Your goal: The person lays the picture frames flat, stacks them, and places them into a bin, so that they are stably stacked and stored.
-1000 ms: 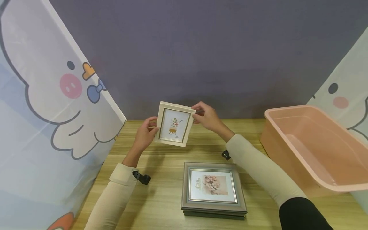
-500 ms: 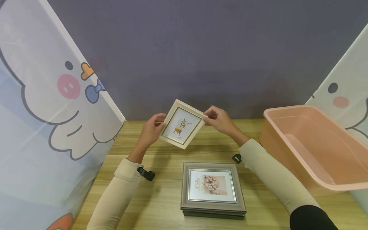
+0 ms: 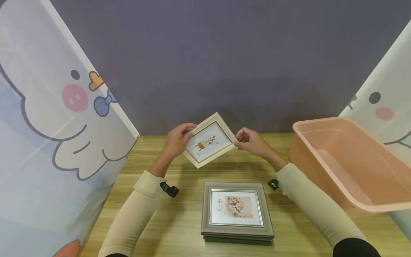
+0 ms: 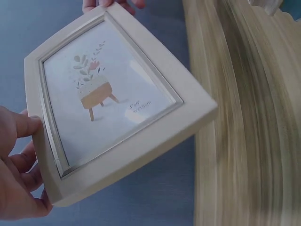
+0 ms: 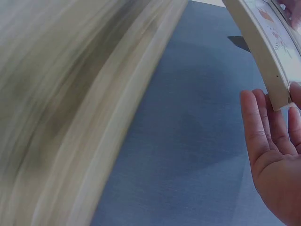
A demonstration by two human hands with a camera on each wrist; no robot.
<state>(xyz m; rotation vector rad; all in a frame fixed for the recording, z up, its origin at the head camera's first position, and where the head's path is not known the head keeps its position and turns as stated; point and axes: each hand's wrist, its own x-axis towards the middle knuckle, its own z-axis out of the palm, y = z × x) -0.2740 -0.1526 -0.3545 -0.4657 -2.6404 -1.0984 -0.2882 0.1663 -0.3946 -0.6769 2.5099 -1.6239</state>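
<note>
A cream photo frame (image 3: 210, 141) with a potted-plant print is held in the air above the back of the table, turned on its corner. My left hand (image 3: 178, 139) grips its left side, the thumb on the front face and fingers behind, as the left wrist view shows. Opposite, my right hand (image 3: 253, 142) pinches the right corner; in the right wrist view its thumb lies on the frame (image 5: 263, 61) and its fingers extend beneath. A thin dark piece (image 5: 240, 43) juts out behind the frame there. Nearer me lies a stack of grey-brown photo frames (image 3: 205, 210), the top one showing a bouquet.
A pink plastic bin (image 3: 308, 160) stands on the right of the wooden table (image 3: 144, 228). Behind the table rises a grey-purple wall (image 3: 205, 64). Cartoon-printed panels (image 3: 41, 117) flank both sides. Black bands (image 3: 171, 189) are on both wrists.
The cream photo frame has turned clockwise and shifted right in the head view. Both hands have moved right with it, the right one slightly down. The stack and bin stay put.
</note>
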